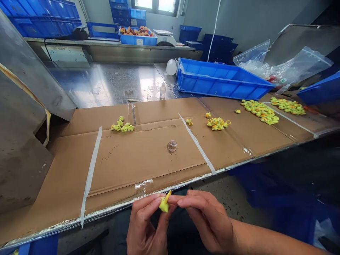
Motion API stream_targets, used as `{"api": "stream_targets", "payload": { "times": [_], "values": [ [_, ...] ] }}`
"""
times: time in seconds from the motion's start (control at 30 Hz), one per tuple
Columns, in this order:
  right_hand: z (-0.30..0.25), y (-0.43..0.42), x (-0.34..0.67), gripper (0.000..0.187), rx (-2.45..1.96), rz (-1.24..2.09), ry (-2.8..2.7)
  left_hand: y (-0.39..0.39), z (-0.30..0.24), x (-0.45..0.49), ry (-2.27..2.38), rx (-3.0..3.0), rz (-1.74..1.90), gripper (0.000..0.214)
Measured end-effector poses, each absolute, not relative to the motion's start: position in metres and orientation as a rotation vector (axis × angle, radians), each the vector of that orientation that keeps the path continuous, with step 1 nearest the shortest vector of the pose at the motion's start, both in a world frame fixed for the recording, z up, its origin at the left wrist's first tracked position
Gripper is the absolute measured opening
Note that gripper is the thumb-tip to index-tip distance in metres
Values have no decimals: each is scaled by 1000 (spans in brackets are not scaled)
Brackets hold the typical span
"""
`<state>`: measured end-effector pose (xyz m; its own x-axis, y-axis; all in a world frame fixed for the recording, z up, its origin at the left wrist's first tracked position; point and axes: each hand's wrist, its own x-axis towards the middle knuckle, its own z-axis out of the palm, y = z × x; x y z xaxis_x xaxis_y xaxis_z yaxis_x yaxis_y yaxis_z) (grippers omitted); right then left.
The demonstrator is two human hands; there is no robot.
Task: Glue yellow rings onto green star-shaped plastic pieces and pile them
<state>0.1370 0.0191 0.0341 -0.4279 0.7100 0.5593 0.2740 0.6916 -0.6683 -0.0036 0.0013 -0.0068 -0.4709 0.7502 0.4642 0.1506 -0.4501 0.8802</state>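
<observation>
My left hand (145,223) is closed in a pinch round a small yellow-green star-shaped figure (164,207), just in front of the table's near edge. A yellow ring-like strip (168,196) stands up from the figure. My right hand (208,219) comes in from the right, its fingertips pressed together against the strip. On the cardboard beyond is a small clear cup (172,146) with a wet-looking patch round it. A small pile of yellow-green pieces (122,125) lies to the left. Figures with yellow rings (217,123) are heaped right of the middle.
Cardboard (127,159) with white tape strips covers the tabletop. Larger groups of yellow-green pieces (261,111) lie at the right. Behind stand a clear dropper bottle (162,91), a white round container (171,67) and a long blue bin (220,79). A metal panel (23,134) rises at the left.
</observation>
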Motion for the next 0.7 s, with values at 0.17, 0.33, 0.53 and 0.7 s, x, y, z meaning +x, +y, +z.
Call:
{"api": "stream_targets", "payload": {
  "times": [0.17, 0.33, 0.53, 0.7],
  "values": [
    [37, 17, 136, 32, -794, 582, -2031, 0, -1, -11, 1293, 1503, 1928, 48],
    [45, 23, 137, 33, -737, 611, -2109, -6, 1, -12, 1377, 1476, 1899, 47],
    [41, 29, 132, 34, -671, 653, -2088, -4, 2, -11, 1532, 1516, 1984, 41],
    [26, 27, 128, 35, -584, 698, -2022, 1, 2, -17, 1507, 1782, 2082, 54]
  ]
}}
